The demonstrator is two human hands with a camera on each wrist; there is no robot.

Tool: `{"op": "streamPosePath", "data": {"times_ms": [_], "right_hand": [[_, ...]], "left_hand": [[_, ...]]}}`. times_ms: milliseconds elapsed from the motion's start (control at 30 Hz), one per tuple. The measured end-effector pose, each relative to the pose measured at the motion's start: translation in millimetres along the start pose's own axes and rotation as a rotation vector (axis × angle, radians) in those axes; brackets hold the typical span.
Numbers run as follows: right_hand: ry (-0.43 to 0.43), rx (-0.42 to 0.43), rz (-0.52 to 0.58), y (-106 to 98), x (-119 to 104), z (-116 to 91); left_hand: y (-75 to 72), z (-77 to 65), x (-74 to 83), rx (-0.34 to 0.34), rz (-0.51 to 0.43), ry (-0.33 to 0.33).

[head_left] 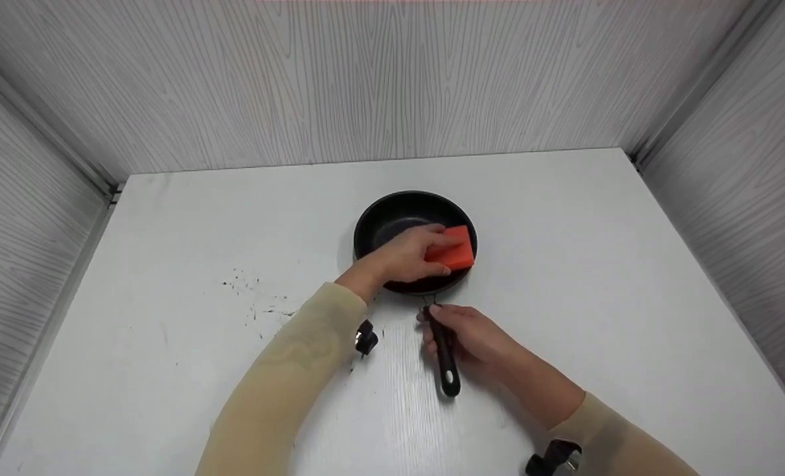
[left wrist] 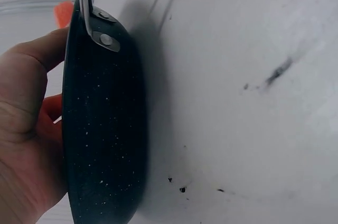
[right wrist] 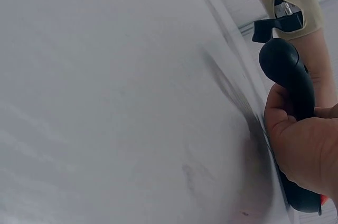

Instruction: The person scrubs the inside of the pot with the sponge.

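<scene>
A black frying pan (head_left: pixel 392 215) stands on the white table, its handle (head_left: pixel 447 370) pointing toward me. My left hand (head_left: pixel 406 254) reaches into the pan and grips an orange-red sponge (head_left: pixel 460 254) against the right part of its inside. Around the handle, close to the pan, curl the fingers of my right hand (head_left: pixel 475 334), with the thumb on top. From the left wrist view, the pan's speckled outer wall (left wrist: pixel 105 123) hides part of the left hand (left wrist: pixel 26 113). In the right wrist view, the right hand (right wrist: pixel 309 145) holds the handle (right wrist: pixel 290 71).
Dark crumbs and smears (head_left: pixel 250 291) lie on the white table (head_left: pixel 564 264) left of the pan. Grey wood-grain panels (head_left: pixel 392 79) stand along the back and both sides. Each sleeved forearm carries a small black wrist camera mount (head_left: pixel 366 338).
</scene>
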State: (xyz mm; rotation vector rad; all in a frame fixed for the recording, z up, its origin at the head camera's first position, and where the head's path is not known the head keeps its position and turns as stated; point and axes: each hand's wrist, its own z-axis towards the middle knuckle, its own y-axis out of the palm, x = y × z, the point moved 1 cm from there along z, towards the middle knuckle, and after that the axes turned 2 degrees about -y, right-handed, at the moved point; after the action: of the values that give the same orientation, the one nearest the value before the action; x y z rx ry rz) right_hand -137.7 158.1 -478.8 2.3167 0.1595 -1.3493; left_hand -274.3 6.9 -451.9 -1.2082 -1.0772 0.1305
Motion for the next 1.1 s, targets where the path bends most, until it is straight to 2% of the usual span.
{"op": "streamPosePath", "data": {"times_ms": [300,567,700,933,1100], "right_hand": [[0.019,0.015,0.024,2,-1,-3],[-0.005,0.008,-0.023,1,-3,-4],[-0.001,0.000,-0.024,0,-4,-4],[0.006,0.003,-0.032,0,-3,-1],[0.002,-0.004,-0.034,1,-1,-1]], "left_hand": [[3.9,1.8,0.9,0.010,0.161,-0.003],[4.8,9.8,5.4,-0.010,0.351,0.055],[3.6,11.2,3.3,-0.030,0.346,0.029],[-3.8,6.6,0.4,-0.088,0.242,-0.068],[-5.2,6.0,2.7,-0.091,0.245,-0.041]]}}
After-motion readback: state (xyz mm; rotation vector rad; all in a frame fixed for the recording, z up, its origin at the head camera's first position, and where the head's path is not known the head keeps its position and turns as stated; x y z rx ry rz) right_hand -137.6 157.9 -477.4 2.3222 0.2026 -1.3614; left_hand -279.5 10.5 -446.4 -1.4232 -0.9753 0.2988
